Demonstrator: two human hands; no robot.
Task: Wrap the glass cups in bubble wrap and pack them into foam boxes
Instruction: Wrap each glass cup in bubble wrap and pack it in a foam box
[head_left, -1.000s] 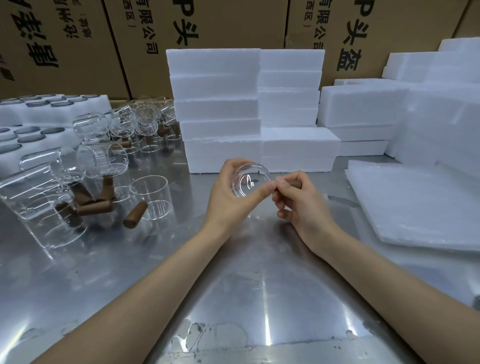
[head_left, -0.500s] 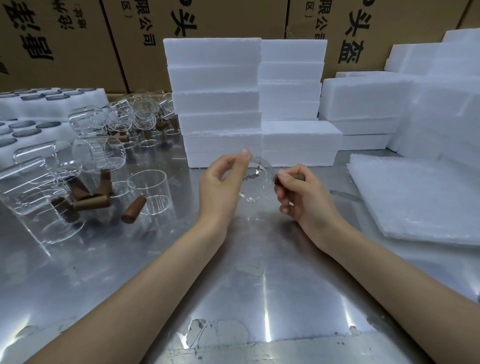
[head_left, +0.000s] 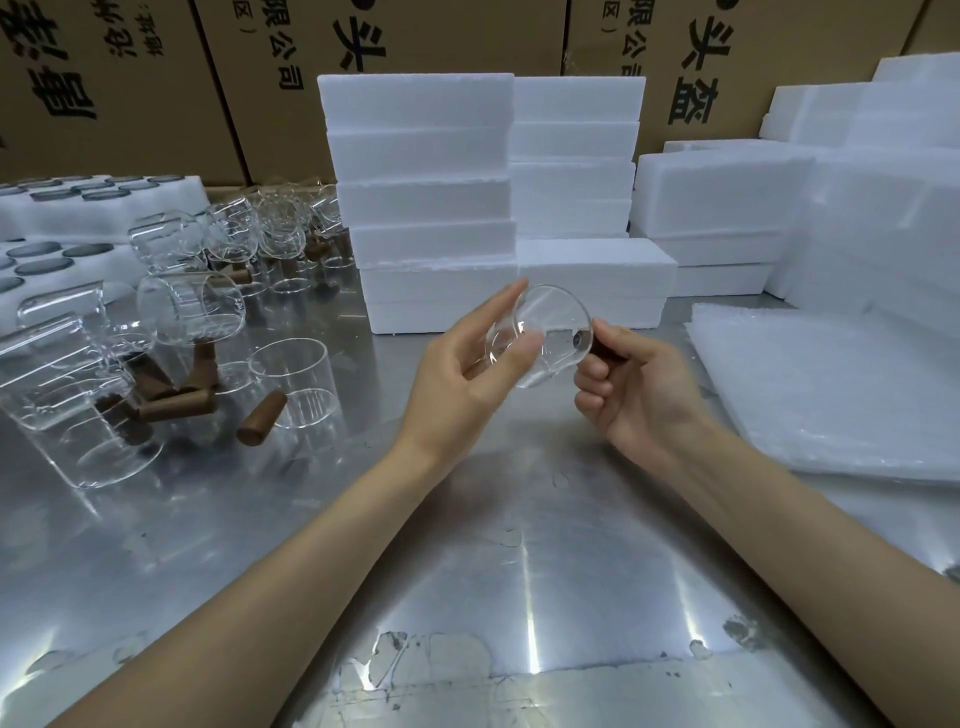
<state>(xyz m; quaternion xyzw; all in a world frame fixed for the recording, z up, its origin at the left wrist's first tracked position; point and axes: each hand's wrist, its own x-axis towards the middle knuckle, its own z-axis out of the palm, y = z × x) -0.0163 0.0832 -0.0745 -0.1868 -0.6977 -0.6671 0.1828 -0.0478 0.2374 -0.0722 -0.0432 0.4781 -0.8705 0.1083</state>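
Above the steel table, head view:
Glass cup (head_left: 540, 338): held in the air between both hands, tilted so its open mouth faces the camera, in front of the foam stacks.
Left hand (head_left: 467, 364): fingers curve around the cup's left side, the index fingertip on the upper rim and the thumb showing through the glass near the base.
Right hand (head_left: 639, 389): fingers curled round the brown handle (head_left: 602, 353) that sticks out from the cup's right side; thumb on top of it, close to the glass.
Table (head_left: 467, 597): shiny metal with scuffed patches near the front edge; both forearms reach across it.
Other cups (head_left: 182, 312): a crowd of clear cups with brown handles at the left, some upright, some lying on their sides, several touching.
Foam boxes (head_left: 421, 197): two white stacks side by side behind the hands, the left one slightly taller; more white foam is piled at the far right.
Foam trays (head_left: 98, 208): at the far left, white with round holes.
Bubble wrap (head_left: 841, 395): a flat pile of sheets lying on the table to the right of the right hand, apart from it.
Cardboard cartons (head_left: 260, 78): brown, with black printing, lined up behind everything.
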